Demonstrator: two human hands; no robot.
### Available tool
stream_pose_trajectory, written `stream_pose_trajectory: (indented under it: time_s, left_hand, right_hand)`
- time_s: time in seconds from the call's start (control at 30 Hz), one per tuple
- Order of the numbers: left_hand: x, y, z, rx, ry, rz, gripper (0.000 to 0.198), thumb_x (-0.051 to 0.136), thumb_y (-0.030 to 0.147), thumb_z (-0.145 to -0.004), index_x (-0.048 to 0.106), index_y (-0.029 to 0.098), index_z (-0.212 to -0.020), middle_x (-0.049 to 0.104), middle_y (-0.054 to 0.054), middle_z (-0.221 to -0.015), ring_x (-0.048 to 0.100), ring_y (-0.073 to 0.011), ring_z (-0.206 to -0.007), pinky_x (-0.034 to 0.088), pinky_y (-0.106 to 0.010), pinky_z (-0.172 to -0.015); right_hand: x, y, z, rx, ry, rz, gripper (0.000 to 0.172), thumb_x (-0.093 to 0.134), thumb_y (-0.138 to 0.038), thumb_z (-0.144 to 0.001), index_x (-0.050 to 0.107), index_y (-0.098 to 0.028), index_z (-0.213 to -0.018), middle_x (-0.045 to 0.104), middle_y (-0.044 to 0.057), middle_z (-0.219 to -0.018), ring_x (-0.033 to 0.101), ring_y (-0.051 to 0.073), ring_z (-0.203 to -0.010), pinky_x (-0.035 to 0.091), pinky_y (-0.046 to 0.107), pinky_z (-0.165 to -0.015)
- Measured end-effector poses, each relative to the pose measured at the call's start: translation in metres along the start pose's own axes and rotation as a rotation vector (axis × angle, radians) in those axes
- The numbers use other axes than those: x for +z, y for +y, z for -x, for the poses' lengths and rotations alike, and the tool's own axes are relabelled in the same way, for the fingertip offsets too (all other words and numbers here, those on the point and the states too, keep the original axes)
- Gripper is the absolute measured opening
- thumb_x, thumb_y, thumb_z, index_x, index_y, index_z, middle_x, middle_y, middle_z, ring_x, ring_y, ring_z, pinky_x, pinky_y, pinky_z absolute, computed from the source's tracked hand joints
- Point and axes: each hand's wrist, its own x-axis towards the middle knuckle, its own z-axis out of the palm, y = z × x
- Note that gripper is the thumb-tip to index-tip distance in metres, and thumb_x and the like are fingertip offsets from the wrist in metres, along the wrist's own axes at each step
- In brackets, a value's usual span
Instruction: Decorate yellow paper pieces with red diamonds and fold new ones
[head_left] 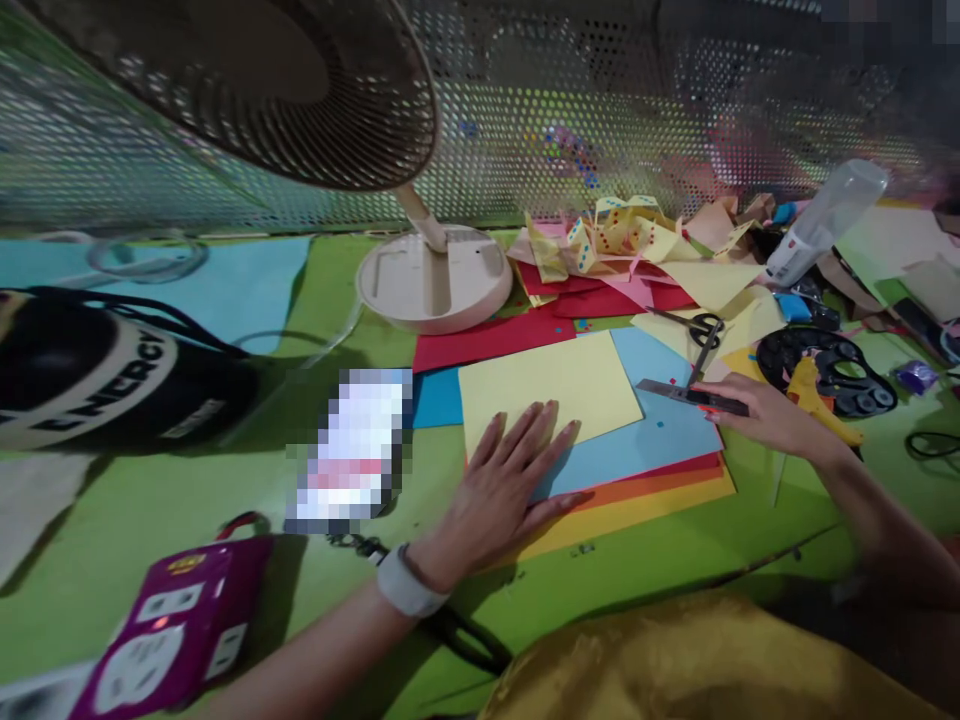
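Note:
My left hand [499,490] lies flat with fingers spread on a pale yellow paper sheet [551,385]. That sheet rests on a light blue sheet [637,445], over red, orange and yellow papers that stick out at the near edge. At the right of the stack, my right hand [765,410] has its fingers closed around a dark, flat tool with a metal end [671,392], perhaps a cutter; its exact kind is unclear. Another narrow dark piece [707,350] slants up from it. Black-handled scissors [701,326] lie just beyond, on paper.
A white fan base [435,285] stands behind the stack, beside heaped paper scraps [622,240]. Leftward are a lit phone [356,445], a purple box [176,620] and a black "ENERGY" bag [127,375]. A black palette-like tray [862,375], yellow glue gun [810,390] and clear bottle [829,220] lie right.

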Motion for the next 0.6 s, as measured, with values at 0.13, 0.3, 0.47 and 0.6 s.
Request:
stream_pose_trajectory:
  time_s: [0.13, 0.3, 0.47, 0.6]
  left_hand:
    - [0.0, -0.0002, 0.0002, 0.001, 0.004, 0.005, 0.075, 0.039, 0.061, -0.091, 0.014, 0.027, -0.153, 0.024, -0.01, -0.158, 0.02, -0.03, -0.145, 0.014, -0.051, -0.117]
    - [0.0001, -0.0012, 0.0007, 0.007, 0.0, 0.012, 0.076, 0.038, 0.061, -0.091, 0.009, 0.028, -0.153, 0.025, -0.009, -0.157, 0.021, -0.0297, -0.144, 0.013, -0.051, -0.117]
    - [-0.0005, -0.001, 0.0005, 0.003, -0.001, 0.017, 0.078, 0.039, 0.062, -0.091, 0.005, 0.03, -0.153, 0.025, -0.009, -0.158, 0.023, -0.0298, -0.144, 0.014, -0.05, -0.118]
    - [-0.0012, 0.0, -0.0001, -0.002, 0.005, 0.026, 0.078, 0.039, 0.061, -0.09, 0.004, 0.031, -0.153, 0.023, -0.006, -0.158, 0.024, -0.0298, -0.143, 0.013, -0.05, -0.118]
  right_hand:
    - [-0.0014, -0.0027, -0.0004, -0.004, -0.025, -0.005, 0.045, 0.049, -0.045, -0.091, 0.055, -0.031, -0.133, 0.06, 0.007, -0.096, 0.061, 0.024, -0.092, 0.049, 0.039, -0.085]
    - [-0.0024, -0.0058, 0.0002, -0.05, -0.008, -0.038, 0.045, 0.05, -0.044, -0.091, 0.055, -0.027, -0.133, 0.06, 0.007, -0.093, 0.06, 0.022, -0.088, 0.048, 0.037, -0.082]
    - [-0.0015, -0.0027, 0.0019, -0.039, 0.018, -0.019, 0.047, 0.05, -0.044, -0.091, 0.054, -0.026, -0.135, 0.061, 0.008, -0.098, 0.06, 0.023, -0.091, 0.048, 0.038, -0.083]
    - [-0.0015, 0.0015, 0.0028, -0.014, 0.016, 0.038, 0.045, 0.05, -0.046, -0.091, 0.054, -0.031, -0.134, 0.063, 0.006, -0.095, 0.062, 0.022, -0.086, 0.049, 0.036, -0.08]
